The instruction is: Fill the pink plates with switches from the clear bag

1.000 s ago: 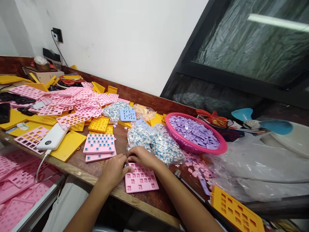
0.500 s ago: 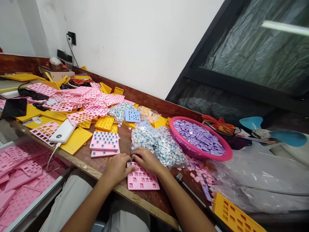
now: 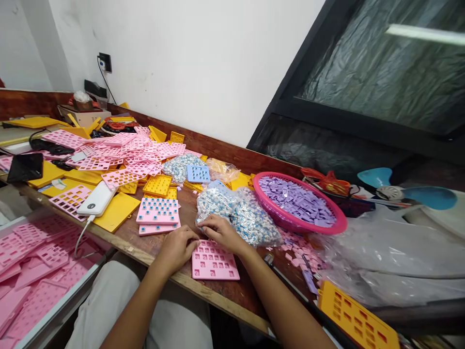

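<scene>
A pink plastic plate with square holes (image 3: 215,262) lies at the near edge of the wooden table (image 3: 145,242). My left hand (image 3: 177,250) rests on the plate's left top corner, fingers curled. My right hand (image 3: 218,230) is at the plate's top edge, fingers pinched at the mouth of a clear bag of small white and blue parts (image 3: 240,215). What the fingers hold is too small to make out. Left of my hands lies a stack of pink plates filled with blue parts (image 3: 158,214).
A pink basket of purple caps (image 3: 296,202) stands at the right, loose pink caps (image 3: 300,252) before it. Heaps of pink and yellow plates (image 3: 119,155) cover the left, with a white power bank (image 3: 97,199). A yellow plate (image 3: 354,320) and plastic sheeting (image 3: 392,257) lie right.
My right hand has shifted slightly up towards the bag; the left hand stays on the plate. The view moved a little.
</scene>
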`<state>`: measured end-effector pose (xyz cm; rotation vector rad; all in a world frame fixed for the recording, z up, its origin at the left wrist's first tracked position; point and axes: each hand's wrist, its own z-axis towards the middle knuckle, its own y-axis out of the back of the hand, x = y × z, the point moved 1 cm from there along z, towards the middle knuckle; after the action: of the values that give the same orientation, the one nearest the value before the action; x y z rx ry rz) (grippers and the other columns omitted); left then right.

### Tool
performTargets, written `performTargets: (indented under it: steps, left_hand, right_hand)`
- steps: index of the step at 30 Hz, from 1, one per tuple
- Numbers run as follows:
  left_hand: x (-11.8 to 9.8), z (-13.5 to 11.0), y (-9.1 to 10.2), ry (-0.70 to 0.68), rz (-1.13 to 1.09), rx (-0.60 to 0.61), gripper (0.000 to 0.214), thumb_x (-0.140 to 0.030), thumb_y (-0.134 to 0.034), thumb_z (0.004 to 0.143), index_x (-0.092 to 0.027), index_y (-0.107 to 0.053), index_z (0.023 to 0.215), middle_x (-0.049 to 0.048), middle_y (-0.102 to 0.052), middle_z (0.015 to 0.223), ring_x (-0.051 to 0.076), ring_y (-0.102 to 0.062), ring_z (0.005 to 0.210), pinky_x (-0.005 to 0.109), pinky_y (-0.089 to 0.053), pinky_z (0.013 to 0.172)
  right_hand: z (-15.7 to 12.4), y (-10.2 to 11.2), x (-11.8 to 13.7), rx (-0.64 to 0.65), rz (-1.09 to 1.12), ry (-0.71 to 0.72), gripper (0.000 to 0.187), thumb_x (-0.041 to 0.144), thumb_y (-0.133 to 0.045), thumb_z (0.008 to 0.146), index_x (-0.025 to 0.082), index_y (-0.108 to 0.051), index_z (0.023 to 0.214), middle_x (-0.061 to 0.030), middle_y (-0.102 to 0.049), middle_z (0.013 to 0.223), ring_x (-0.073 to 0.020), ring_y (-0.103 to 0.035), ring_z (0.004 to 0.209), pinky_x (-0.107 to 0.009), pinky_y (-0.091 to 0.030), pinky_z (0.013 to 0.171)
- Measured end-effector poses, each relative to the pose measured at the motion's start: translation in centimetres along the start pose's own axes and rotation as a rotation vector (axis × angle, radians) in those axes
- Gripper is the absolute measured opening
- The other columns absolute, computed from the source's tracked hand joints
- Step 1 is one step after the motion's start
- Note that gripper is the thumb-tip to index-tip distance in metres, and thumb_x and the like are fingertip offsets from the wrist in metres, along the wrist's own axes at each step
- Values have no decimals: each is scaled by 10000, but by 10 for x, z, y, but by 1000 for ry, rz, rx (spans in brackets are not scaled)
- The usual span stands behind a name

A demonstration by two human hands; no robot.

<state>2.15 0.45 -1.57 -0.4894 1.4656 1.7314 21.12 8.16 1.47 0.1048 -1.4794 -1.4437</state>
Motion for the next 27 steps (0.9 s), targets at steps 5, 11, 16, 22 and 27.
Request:
performTargets:
  steps: [5,11,16,22,27]
  left_hand:
    - [0,-2,-2,-55,38,7,227,-275,-545,984,-240,-767,1023,41,-714,992,182,-667,923,287,-485,856]
    - [-1,-2,-3,-116,187,7,243,-256,-517,1002,-232,-758,1018,50,-732,984,194,-653,955,315,-469,869]
    - [0,-3,-7,-154,330,17,256,-277,-494,1017,-237,-745,1056,60,-729,1010,224,-628,977,360,-448,880]
    - [-7,-4,-7,-136,411,16,254,-273,-492,1020,-248,-744,1039,50,-717,1023,234,-598,981,374,-431,871]
    - [-16,-5,-6,-91,444,37,236,-265,-504,1018,-241,-739,1018,45,-699,986,237,-597,976,368,-427,815]
  right_hand:
    - [-20,0,7,41,24,-44,150,188,-664,899,212,-752,1018,-44,-726,937,-184,-651,834,-294,-490,748]
    - [-38,-17,6,-21,-21,-9,144,164,-662,897,223,-757,987,-50,-767,977,-205,-689,910,-338,-509,853]
    - [-39,-15,5,-40,-99,-26,152,216,-667,926,241,-776,1029,-61,-768,942,-227,-666,924,-368,-503,853]
    - [-39,-13,8,-69,-41,-26,101,200,-678,918,232,-769,946,-64,-749,995,-235,-641,983,-398,-476,917]
    - [-38,-15,7,-45,-42,-48,97,190,-657,933,219,-749,938,-52,-738,920,-217,-646,910,-371,-484,853]
